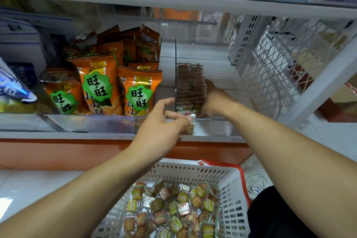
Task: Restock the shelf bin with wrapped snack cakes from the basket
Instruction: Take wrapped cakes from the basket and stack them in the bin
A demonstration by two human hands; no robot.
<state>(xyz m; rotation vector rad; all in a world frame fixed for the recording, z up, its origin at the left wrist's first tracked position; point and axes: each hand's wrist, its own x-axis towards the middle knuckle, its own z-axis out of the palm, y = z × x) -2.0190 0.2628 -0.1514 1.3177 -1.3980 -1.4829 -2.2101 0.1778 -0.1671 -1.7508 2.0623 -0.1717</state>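
Now left grip (164, 121) pinches snack cake (188, 117) — at bin (212, 120).

One white basket (229, 183) holds loose wrapped snack cakes (173, 210), too many to count. Three orange snack bags (97, 85) stand in front. Two hands: left (164, 127), right (212, 98).

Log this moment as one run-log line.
left hand: pinches snack cake at bin front | right hand: steadies cake row in clear bin | basket: cakes remain
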